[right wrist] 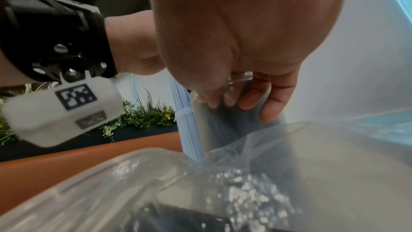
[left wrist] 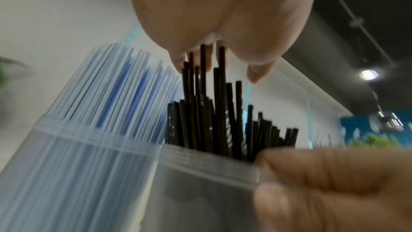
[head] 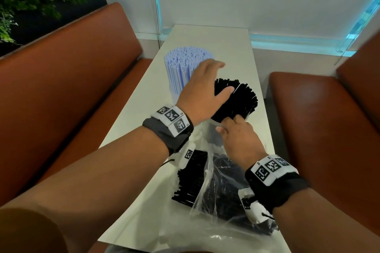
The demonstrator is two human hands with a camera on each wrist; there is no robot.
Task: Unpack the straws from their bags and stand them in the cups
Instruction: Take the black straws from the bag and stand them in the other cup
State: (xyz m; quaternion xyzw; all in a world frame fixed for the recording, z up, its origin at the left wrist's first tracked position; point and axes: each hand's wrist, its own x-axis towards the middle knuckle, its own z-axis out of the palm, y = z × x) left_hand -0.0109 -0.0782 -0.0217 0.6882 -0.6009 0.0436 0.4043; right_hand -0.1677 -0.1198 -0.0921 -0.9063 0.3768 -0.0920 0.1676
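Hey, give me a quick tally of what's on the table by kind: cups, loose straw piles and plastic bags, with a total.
Cups: 2, the cup of blue-and-white straws and the cup of black straws, whose rim the right hand grips while the left hand presses the tops.
Loose black straw piles: 1
Clear plastic bags: 1
Total: 4

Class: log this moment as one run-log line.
left hand: flat on black straws | right hand: grips cup rim | bag: straws remain
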